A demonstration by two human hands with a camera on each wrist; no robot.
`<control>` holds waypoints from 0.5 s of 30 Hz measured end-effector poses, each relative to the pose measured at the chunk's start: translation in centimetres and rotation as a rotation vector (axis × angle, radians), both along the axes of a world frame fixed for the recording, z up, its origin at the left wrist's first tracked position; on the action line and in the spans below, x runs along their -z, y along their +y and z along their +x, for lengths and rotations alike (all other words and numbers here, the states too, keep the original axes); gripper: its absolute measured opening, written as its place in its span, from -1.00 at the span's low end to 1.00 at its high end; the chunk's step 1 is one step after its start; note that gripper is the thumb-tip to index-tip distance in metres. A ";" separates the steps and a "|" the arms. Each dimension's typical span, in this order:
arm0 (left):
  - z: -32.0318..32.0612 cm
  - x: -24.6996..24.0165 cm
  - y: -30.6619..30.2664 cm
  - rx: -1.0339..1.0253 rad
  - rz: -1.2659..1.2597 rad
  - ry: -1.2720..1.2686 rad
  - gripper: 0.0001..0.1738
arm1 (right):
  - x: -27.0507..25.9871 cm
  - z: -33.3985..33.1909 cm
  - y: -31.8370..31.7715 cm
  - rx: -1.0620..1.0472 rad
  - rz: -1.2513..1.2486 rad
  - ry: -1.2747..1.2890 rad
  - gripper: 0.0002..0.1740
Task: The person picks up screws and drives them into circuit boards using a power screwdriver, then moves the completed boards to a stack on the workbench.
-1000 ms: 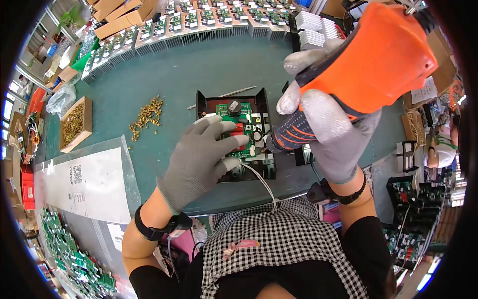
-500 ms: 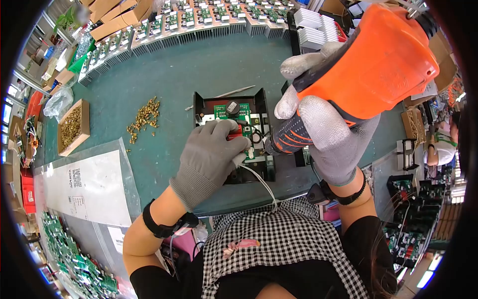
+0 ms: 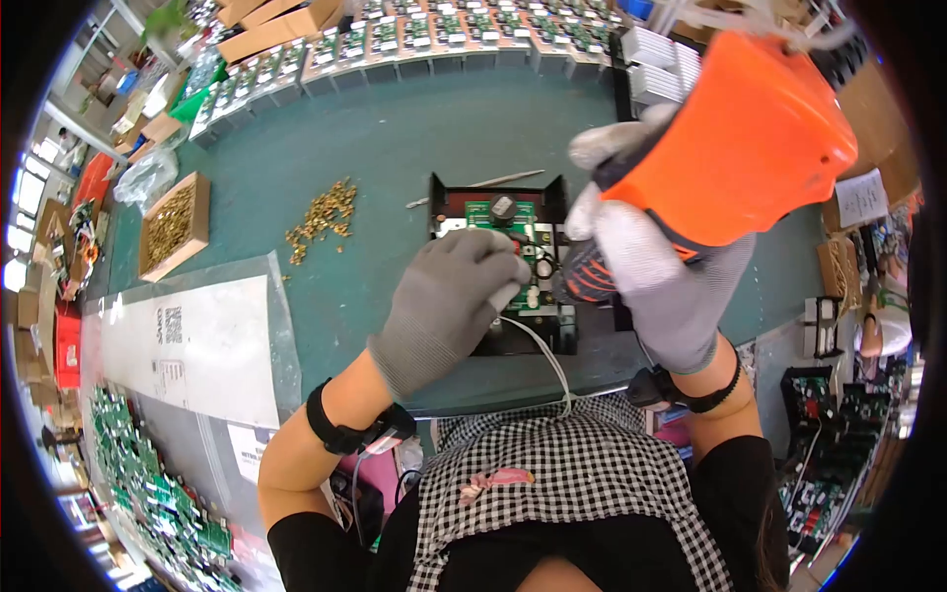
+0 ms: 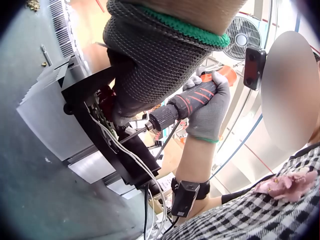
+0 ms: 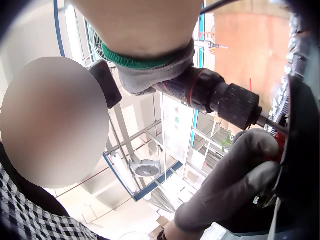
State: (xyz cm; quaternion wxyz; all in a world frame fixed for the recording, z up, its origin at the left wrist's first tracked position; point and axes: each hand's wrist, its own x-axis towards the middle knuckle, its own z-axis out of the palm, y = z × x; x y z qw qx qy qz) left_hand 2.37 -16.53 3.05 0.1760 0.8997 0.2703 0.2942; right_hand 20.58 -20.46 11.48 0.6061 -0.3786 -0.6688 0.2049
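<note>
A black-and-white checked apron [image 3: 562, 464] is seen nearest. Over the worktop [image 3: 395, 148], an orange and black power driver [image 3: 735, 138] is gripped by the gloved right hand [image 3: 671, 266], fingers wrapped round its body. It looks bulky and fairly heavy, best held where it is gripped now, behind the dark collar. Its thin metal bit [image 4: 134, 135] is pointed into a black open housing [image 3: 558, 197], which is set on the worktop in front of the apron; whether a screw is met cannot be told.

The gloved left hand [image 3: 449, 301] is laid over the housing, fingers bent down onto a green circuit board [image 3: 478, 210] inside; whether anything is pinched cannot be seen. The housing seems stiff and is best held by its walls; the board's parts look fragile. A soft white cable [image 3: 548, 355] is draped towards the apron.

Farther off, loose brass-coloured pieces [image 3: 326, 217] are scattered, and finned metal blocks [image 3: 444, 65] are lined up behind.
</note>
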 end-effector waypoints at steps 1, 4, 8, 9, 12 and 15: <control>-0.7 -0.1 0.5 -0.050 -0.223 -0.199 -0.79 | -0.2 0.0 -0.2 0.020 -0.038 0.041 -0.52; -5.2 -0.3 3.7 -0.304 -0.218 -0.234 -0.84 | -0.7 0.2 -0.2 0.099 -0.091 0.143 -0.51; -10.8 3.7 7.1 -0.586 -0.091 0.323 -0.83 | -1.7 0.1 -0.5 0.127 -0.058 0.221 -0.45; -11.3 4.2 7.5 -0.612 -0.092 0.464 -0.82 | -2.0 0.2 -0.7 0.129 -0.063 0.216 -0.44; -11.9 5.5 7.9 -0.631 -0.151 0.338 -0.82 | -2.7 0.2 -0.6 0.128 -0.070 0.201 -0.43; -11.5 5.7 7.8 -0.615 0.065 0.459 -0.77 | -3.1 0.0 -0.6 0.132 -0.106 0.235 -0.42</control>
